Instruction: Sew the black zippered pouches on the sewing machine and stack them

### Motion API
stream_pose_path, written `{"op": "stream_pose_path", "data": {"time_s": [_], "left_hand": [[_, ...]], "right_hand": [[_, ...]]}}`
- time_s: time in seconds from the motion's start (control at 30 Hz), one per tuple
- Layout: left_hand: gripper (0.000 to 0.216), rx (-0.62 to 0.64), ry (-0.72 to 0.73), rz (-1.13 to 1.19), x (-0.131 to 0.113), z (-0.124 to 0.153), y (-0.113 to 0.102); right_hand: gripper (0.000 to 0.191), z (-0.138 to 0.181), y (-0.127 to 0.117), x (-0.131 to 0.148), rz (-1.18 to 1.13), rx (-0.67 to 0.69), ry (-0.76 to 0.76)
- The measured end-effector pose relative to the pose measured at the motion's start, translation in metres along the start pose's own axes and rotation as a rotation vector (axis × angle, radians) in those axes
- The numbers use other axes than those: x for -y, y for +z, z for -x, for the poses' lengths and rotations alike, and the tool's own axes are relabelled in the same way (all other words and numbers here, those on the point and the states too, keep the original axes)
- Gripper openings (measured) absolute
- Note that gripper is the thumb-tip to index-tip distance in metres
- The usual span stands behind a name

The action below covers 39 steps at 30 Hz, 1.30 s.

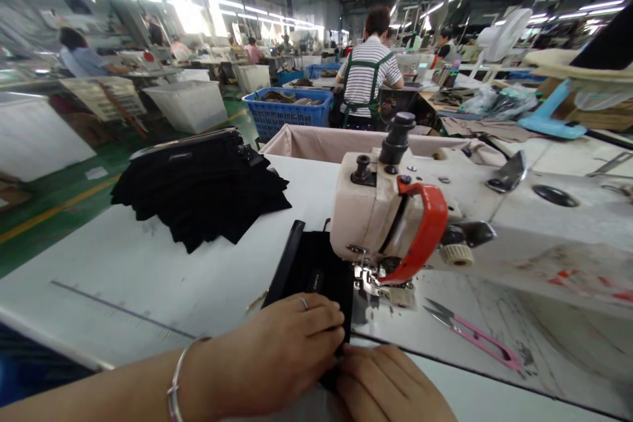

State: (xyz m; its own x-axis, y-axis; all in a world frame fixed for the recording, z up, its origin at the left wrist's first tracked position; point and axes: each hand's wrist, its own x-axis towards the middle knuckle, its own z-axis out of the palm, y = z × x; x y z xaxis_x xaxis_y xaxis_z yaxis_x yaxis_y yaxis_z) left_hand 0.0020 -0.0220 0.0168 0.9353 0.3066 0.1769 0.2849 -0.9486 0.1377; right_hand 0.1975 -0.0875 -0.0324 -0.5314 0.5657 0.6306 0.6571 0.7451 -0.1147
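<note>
Beneath left fingers (321, 318), black fabric (316, 267)

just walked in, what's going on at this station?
A person works at a sewing machine. The left hand, with a ring and a bracelet, and the right hand meet on the near edge of a black fabric piece lying beside the needle area. Whether they pinch or just press it is unclear. A stack of black fabric lies to the left and pink thread snips to the right. A co-worker in a striped shirt stands further back.
</note>
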Motion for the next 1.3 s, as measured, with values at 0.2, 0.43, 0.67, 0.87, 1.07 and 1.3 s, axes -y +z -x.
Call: {"op": "stream_pose_path", "data": {"time_s": [0.2,0.43,0.67,0.87,1.07,1.3], "left_hand": [[0.034,-0.055,-0.045,0.177,0.012,0.001,0.001],[0.013,-0.146,-0.164,0.434,0.015,0.006,0.002],[0.021,-0.114,-0.125,0.338,0.012,0.005,0.003],[0.017,-0.237,-0.021,0.246,0.01,0.008,0.007],[0.02,-0.095,0.05,0.162,0.009,0.011,0.012],[0.018,-0.045,0.012,0.189,0.01,0.008,0.014]], "right_hand": [[0.029,-0.007,-0.012,-0.012,-0.09,0.0,0.096],[0.01,-0.005,-0.032,-0.015,-0.322,0.068,0.314],[0.014,-0.001,-0.023,-0.011,-0.266,0.09,0.245],[0.016,0.002,-0.021,-0.008,-0.184,0.117,0.232],[0.02,0.004,-0.014,-0.009,-0.166,0.053,0.205],[0.017,0.008,-0.001,-0.011,-0.152,-0.077,0.136]]}}
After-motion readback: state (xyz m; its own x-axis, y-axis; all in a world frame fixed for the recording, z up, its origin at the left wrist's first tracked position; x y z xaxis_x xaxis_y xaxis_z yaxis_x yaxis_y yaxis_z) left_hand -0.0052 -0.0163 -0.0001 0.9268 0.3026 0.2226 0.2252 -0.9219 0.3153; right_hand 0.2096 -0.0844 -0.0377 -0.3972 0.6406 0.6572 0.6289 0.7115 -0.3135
